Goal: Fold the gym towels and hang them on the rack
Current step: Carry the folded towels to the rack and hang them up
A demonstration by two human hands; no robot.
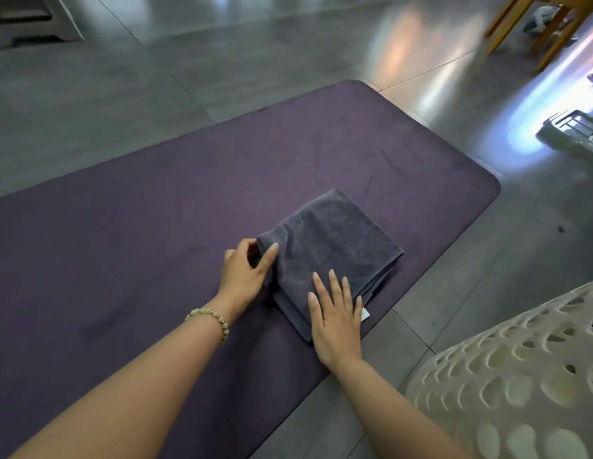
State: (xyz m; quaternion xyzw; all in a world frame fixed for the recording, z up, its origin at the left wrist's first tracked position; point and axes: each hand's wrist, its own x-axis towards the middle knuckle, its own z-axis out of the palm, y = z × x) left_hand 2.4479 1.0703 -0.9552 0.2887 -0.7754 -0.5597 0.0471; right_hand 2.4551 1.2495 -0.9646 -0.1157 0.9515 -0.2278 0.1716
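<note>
A dark grey towel (334, 246) lies folded into a thick rectangle on the purple mat (155, 210), near the mat's right edge. My left hand (243, 274), with a bead bracelet on the wrist, pinches the towel's left corner between thumb and forefinger. My right hand (336, 318) rests flat, fingers spread, on the towel's near end, pressing it onto the mat. A small white label sticks out by my right little finger. No rack is clearly visible.
A cream perforated laundry basket (520, 376) stands at the lower right. Wooden chair legs (550, 24) are at the far right top. A white slatted object (573, 134) sits on the grey tiled floor at the right edge.
</note>
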